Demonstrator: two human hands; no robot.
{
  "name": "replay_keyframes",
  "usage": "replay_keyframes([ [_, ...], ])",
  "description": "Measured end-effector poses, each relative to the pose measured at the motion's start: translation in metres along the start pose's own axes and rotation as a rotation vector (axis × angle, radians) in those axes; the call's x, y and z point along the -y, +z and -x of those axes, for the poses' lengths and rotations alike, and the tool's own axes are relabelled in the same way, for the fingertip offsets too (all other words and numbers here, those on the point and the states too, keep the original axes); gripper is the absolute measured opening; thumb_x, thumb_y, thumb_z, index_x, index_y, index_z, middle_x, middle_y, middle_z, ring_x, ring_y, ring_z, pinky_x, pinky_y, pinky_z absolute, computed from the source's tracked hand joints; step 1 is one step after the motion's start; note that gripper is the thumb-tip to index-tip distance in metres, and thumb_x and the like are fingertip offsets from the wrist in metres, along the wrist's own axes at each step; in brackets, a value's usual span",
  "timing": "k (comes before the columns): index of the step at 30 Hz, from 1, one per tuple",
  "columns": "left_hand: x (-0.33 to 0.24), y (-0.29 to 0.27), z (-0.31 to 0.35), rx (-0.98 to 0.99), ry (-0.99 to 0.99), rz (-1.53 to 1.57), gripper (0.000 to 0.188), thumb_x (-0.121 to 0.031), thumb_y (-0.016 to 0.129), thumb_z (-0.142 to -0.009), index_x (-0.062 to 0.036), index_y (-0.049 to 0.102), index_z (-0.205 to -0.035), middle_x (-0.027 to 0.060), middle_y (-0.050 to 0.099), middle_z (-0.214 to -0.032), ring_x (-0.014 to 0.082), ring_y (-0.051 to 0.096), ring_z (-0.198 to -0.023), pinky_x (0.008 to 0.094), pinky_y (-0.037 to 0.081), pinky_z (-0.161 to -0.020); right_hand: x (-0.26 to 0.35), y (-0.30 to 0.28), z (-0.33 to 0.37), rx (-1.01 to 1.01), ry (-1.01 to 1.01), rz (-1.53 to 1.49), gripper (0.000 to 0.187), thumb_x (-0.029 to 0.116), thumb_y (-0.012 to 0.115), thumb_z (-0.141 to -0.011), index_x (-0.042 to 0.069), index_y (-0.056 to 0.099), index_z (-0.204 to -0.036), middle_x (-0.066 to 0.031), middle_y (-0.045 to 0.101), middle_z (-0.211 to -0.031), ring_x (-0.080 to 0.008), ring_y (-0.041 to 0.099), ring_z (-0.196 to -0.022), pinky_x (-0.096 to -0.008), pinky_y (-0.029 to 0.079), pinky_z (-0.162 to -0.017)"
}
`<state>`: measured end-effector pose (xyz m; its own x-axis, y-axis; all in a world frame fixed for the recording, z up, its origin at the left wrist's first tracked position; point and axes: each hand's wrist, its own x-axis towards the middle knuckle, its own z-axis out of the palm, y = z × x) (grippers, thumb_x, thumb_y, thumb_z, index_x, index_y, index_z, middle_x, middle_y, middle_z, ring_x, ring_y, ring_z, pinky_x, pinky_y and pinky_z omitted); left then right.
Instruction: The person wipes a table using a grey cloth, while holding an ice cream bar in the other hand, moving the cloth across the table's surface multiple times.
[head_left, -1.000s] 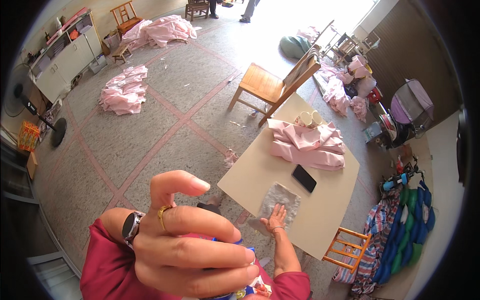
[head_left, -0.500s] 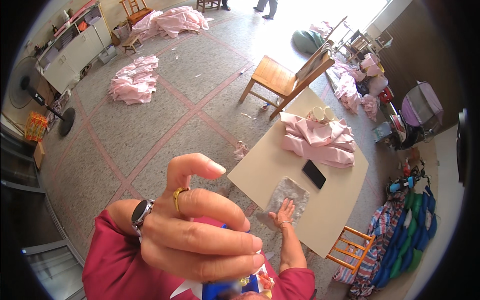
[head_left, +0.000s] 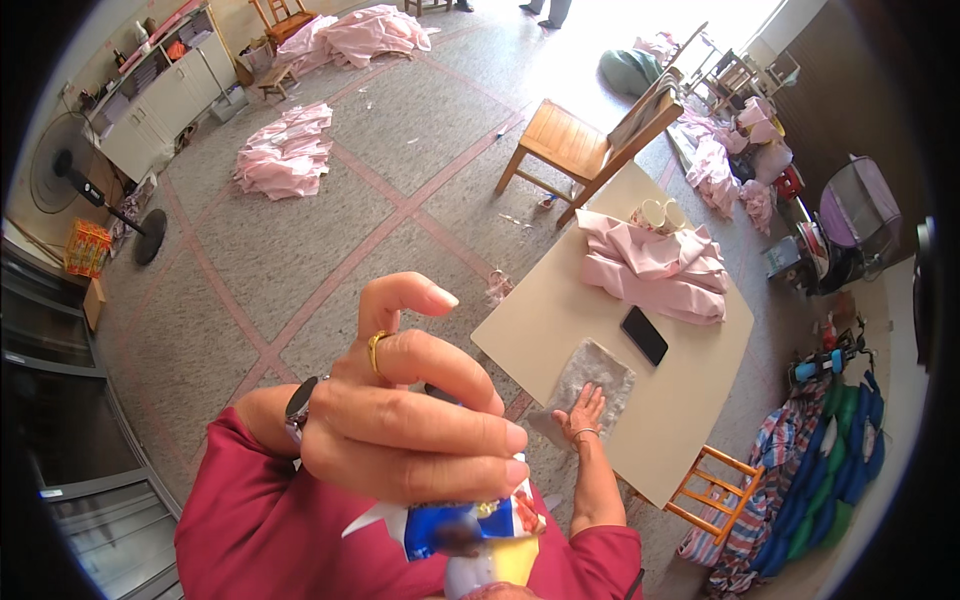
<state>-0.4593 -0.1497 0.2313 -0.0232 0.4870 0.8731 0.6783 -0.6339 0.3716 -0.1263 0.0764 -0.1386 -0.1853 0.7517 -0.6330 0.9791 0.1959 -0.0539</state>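
Note:
My left hand (head_left: 410, 420), with a gold ring and a wristwatch, is raised close to the camera and grips a small blue and white snack wrapper (head_left: 465, 525). My right hand (head_left: 582, 412) lies flat, fingers spread, on a clear plastic bag (head_left: 590, 375) at the near edge of a cream table (head_left: 560, 315). Beside the bag lies a black phone (head_left: 644, 335). Further back on the table sit a pile of pink cloth (head_left: 650, 262) and paper cups (head_left: 658, 213).
A wooden chair (head_left: 585, 145) stands behind the table and a small orange chair (head_left: 712, 490) at its right corner. Pink cloth piles (head_left: 285, 155) lie on the floor. A fan (head_left: 75, 175) and white cabinet (head_left: 165, 100) stand at left. Bags and clutter line the right wall.
My left hand has risen and come nearer the camera, and the wrapper now shows clearly beneath its fingers. My right hand stays on the plastic bag.

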Motion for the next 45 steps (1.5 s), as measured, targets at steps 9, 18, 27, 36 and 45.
replay_keyframes([
  [9, 0.018, -0.004, 0.011, 0.114, -0.101, -0.077, 0.019, -0.020, 0.081, -0.077, -0.0157, 0.075, -0.094, -0.0034, 0.071, -0.097, 0.0137, 0.066, -0.087, 0.0466, 0.036, -0.108, 0.002, -0.006, 0.000, -0.002, 0.008, -0.022, 0.113, 0.043, 0.077, -0.085, 0.020, -0.001, -0.164, -0.0089, -0.012, -0.170, -0.0330, -0.008, -0.157, -0.0698, 0.022, -0.116],
  [18, 0.046, -0.015, 0.076, -0.020, -0.325, -0.118, 0.020, -0.011, 0.081, -0.076, -0.0051, 0.070, -0.092, 0.0060, 0.070, -0.088, 0.0229, 0.067, -0.082, 0.0489, 0.041, -0.103, 0.019, 0.003, -0.005, -0.011, -0.013, -0.005, 0.107, 0.022, 0.075, -0.085, 0.019, 0.002, -0.163, -0.0105, -0.005, -0.171, -0.0351, 0.000, -0.157, -0.0712, 0.020, -0.116],
  [27, 0.037, -0.036, 0.113, -0.060, -0.497, -0.163, 0.014, -0.006, 0.077, -0.076, -0.0049, 0.071, -0.089, 0.0059, 0.071, -0.088, 0.0215, 0.067, -0.084, 0.0474, 0.042, -0.101, 0.073, -0.011, -0.072, -0.223, 0.020, -0.536, 0.080, 0.045, 0.053, -0.094, 0.016, 0.021, -0.162, -0.0154, 0.010, -0.169, -0.0340, 0.008, -0.157, -0.0714, 0.008, -0.118],
  [36, 0.029, -0.031, 0.132, 0.003, -0.673, -0.169, 0.011, -0.003, 0.074, -0.079, -0.0041, 0.073, -0.090, 0.0044, 0.073, -0.089, 0.0180, 0.068, -0.084, 0.0446, 0.042, -0.101, 0.189, 0.037, -0.047, -0.470, -0.353, -0.068, 0.071, 0.051, 0.048, -0.097, 0.025, 0.028, -0.160, -0.0085, 0.011, -0.170, -0.0304, 0.002, -0.157, -0.0682, -0.006, -0.118],
  [45, 0.056, 0.000, 0.112, 0.100, -0.647, 0.024, 0.013, -0.005, 0.077, -0.079, -0.0071, 0.075, -0.091, 0.0036, 0.073, -0.090, 0.0186, 0.068, -0.085, 0.0450, 0.042, -0.101, 0.080, 0.049, -0.024, -0.661, -0.408, -0.083, 0.067, 0.035, 0.051, -0.089, 0.023, 0.041, -0.154, -0.0071, 0.030, -0.164, -0.0275, 0.020, -0.155, -0.0619, 0.004, -0.123],
])
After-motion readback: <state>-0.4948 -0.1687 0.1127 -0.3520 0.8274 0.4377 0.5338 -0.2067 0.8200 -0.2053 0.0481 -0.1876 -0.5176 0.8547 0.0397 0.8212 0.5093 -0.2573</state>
